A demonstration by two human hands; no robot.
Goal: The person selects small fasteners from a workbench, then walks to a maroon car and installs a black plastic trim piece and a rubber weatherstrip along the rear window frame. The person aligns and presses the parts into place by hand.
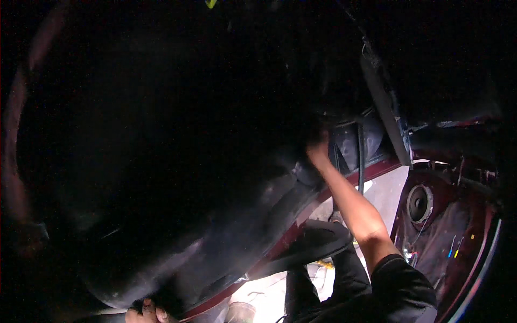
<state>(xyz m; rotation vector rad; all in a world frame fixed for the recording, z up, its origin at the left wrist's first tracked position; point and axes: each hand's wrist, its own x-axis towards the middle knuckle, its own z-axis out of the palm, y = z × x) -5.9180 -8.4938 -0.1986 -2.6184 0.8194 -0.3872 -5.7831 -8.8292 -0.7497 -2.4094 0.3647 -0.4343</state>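
My left hand (146, 313) is at the bottom edge of the head view, beside the lower end of a dark, padded car part (215, 258). Its few visible fingers are bent and close together; whatever lies under them is hidden. My right arm reaches up and away into the dark car interior. The right hand (319, 148) is in shadow beside a grey-blue panel (356, 142) and a thin black upright strip (361, 156). Its fingers are lost in the dark, so I cannot tell what they touch.
On the right hangs an open dark red car door (447, 237) with a round speaker (420, 204) and loose wires. A dark red sill (288, 237) runs diagonally below me. A black rounded piece (318, 239) lies over my legs. Much of the interior is too dark to read.
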